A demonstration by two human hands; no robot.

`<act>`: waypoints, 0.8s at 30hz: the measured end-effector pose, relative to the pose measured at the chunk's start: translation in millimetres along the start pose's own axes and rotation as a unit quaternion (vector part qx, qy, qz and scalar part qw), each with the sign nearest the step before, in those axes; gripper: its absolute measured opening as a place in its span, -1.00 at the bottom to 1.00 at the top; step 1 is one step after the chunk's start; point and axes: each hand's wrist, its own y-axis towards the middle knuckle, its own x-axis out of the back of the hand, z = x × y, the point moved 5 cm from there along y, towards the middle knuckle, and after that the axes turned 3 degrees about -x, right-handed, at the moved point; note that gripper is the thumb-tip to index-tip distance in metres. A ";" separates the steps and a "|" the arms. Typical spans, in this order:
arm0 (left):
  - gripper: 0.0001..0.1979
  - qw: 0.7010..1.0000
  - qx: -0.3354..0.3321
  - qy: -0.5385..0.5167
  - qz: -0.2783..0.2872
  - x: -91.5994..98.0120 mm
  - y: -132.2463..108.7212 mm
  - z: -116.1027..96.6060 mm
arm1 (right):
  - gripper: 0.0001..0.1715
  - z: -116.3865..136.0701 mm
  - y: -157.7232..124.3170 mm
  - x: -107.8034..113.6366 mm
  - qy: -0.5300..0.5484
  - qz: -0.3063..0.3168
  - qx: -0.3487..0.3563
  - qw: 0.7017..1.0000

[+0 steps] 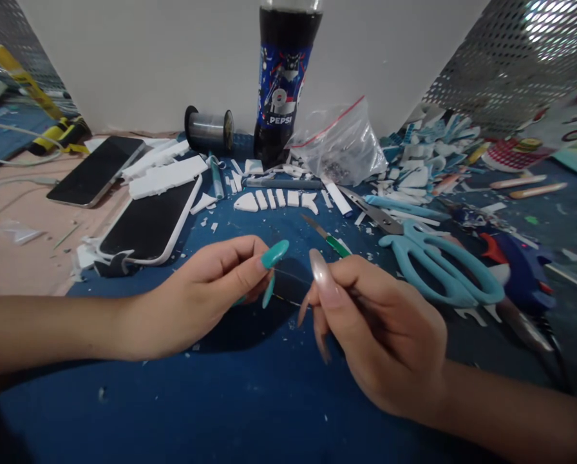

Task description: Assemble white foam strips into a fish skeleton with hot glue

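My left hand (221,277), with green nails, is closed in a pinch between thumb and forefinger. My right hand (380,322), with pale pink nails, pinches too, a short gap away. A thin thread (292,301) spans the gap between the fingers of both hands; its ends are hidden. Just beyond them lies a small knife (335,245) with a green handle. Farther back, white cut pieces (246,202) are lined up as a segmented fish with head and tail. Light blue scissors (438,264) lie beside my right hand, blades pointing away.
A spool of thin line (208,130), a Pepsi bottle (283,84) and a zip bag (349,145) stand at the back. Two phones (98,169) lie left, the nearer under white offcuts (167,177). A blue glue gun (523,274) and a scrap heap (418,161) are right.
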 end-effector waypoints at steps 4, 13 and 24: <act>-0.67 1.000 0.013 -0.020 0.011 -2.1 0.2 4.3 | -0.70 -2.8 -0.3 -0.3 0.018 0.027 -0.037 0.999; -0.69 0.998 0.017 -0.066 0.004 -3.2 2.0 3.3 | -0.70 -5.4 -1.5 -2.9 0.024 0.031 -0.041 0.998; -0.68 0.998 0.017 -0.060 0.006 -1.8 2.8 3.5 | -0.69 -5.9 0.1 -3.4 0.007 0.030 -0.051 0.998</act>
